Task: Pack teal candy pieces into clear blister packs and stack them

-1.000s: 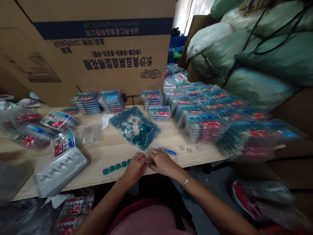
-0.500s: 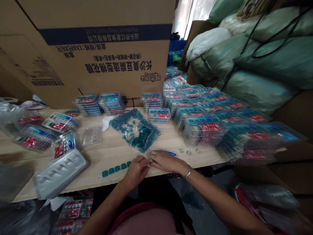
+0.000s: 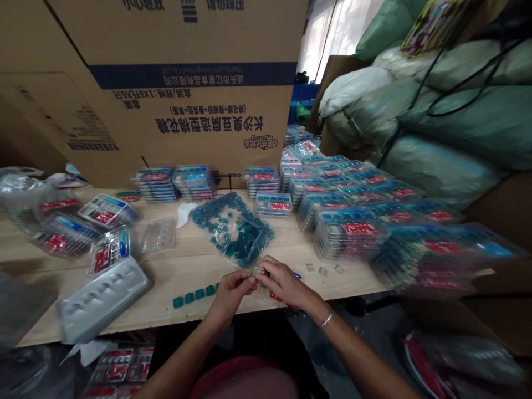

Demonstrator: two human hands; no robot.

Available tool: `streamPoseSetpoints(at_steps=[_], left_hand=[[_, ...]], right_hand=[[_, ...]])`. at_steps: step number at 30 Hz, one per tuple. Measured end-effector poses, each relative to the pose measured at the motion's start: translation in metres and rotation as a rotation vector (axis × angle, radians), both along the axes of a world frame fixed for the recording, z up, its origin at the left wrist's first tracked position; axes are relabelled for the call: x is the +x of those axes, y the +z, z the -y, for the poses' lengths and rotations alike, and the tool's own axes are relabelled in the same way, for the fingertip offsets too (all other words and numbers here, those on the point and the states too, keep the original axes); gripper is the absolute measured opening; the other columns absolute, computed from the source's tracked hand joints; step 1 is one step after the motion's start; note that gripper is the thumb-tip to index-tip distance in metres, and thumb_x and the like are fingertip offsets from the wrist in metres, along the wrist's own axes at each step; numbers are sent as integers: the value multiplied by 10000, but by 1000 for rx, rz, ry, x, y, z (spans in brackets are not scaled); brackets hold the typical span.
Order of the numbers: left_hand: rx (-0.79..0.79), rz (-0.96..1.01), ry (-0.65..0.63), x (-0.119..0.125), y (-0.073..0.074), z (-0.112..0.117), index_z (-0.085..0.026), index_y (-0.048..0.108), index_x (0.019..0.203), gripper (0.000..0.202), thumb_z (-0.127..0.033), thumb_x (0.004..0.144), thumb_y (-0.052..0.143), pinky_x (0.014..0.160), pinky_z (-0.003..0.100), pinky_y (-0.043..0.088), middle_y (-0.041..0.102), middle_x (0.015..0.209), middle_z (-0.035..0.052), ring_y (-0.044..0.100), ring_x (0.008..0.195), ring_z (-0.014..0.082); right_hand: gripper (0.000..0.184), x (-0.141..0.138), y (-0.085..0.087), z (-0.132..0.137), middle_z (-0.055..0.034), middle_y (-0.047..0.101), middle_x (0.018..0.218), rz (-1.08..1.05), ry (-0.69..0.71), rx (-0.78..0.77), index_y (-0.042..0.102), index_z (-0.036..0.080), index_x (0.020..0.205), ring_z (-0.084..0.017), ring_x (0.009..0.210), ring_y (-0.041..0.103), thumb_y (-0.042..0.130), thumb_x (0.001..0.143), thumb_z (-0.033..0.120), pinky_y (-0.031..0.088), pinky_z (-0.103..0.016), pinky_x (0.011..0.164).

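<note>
My left hand and my right hand meet above the front edge of the table. Both have their fingertips closed around a small striped piece, pale with a green band. Under my right hand, a packet with red print shows only in part. The tip of a blue pen-like stick sticks out beyond that hand. Left of my left hand runs a row of small dark green cups, its right end hidden by the hand. Three more striped pieces lie to the right.
Behind my hands lies a clear bag of dark green cups. Stacked filled trays crowd the right side. At left are a grey moulded tray, filled packs and a clear lid. A large carton stands behind.
Both hands have lifted a little off the table, and the striped piece now shows between their fingertips. Red print has come into sight below my right hand. The camera view has shifted slightly.
</note>
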State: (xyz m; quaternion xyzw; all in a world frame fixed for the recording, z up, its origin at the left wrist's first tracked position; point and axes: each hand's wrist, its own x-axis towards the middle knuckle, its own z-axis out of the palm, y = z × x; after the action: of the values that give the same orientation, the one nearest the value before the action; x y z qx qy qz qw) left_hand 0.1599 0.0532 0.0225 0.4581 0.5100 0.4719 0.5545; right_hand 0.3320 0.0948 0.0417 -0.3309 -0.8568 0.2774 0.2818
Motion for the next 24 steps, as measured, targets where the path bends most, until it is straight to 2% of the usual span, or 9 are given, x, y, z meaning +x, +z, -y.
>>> streamPoseSetpoints(at_steps=[2,5,8,11,14,16,20,24], left_hand=[[-57,142,47,2,3,0,-146,699,741,282,-396,627,760,646,244,462,684,661,27,604,636,135],[-18,248,109,5,5,1,-151,676,677,259,-355,579,801,657,224,458,677,646,4,594,634,112],[-50,371,145,7,5,0,-157,669,700,282,-307,526,832,667,224,471,685,665,-6,605,633,105],[-80,398,203,7,3,0,-158,673,722,307,-278,494,839,628,222,483,674,624,-17,589,575,92],[-62,385,240,6,2,1,-155,682,717,280,-287,515,824,622,228,499,665,612,-20,581,563,90],[-54,391,243,5,2,3,-155,690,730,285,-299,523,823,652,239,511,686,659,-7,603,603,102],[-39,379,251,7,6,7,-157,682,698,298,-290,489,849,653,223,508,701,673,-2,619,633,109],[-19,389,259,7,8,8,-158,673,683,294,-327,513,843,627,213,505,681,644,-17,599,597,92]], right_hand=[[174,-5,-1,5,-16,533,807,-84,-17,16,574,176,840,-134,777,523,451,943,244,416,-234,693],[196,-10,-7,9,-35,558,816,-146,-58,97,604,178,900,-147,769,541,426,951,244,446,-250,680],[244,-13,-13,14,-68,573,852,-44,-132,273,604,169,1046,-179,802,550,381,960,211,472,-304,716],[325,-17,-16,22,-98,581,924,115,-175,386,515,169,1246,-219,865,549,386,950,206,484,-383,776],[422,-22,-17,29,-118,573,1013,144,-197,377,407,176,1360,-241,931,541,401,940,212,492,-420,810],[437,-26,-18,33,-124,567,1033,116,-225,367,387,179,1379,-244,948,539,377,942,193,493,-427,824],[432,-31,-22,36,-112,554,1005,-24,-254,299,407,191,1367,-232,943,540,390,936,182,504,-403,823],[394,-33,-23,38,-82,547,979,-188,-262,184,458,229,1326,-204,925,553,416,936,200,519,-353,792]])
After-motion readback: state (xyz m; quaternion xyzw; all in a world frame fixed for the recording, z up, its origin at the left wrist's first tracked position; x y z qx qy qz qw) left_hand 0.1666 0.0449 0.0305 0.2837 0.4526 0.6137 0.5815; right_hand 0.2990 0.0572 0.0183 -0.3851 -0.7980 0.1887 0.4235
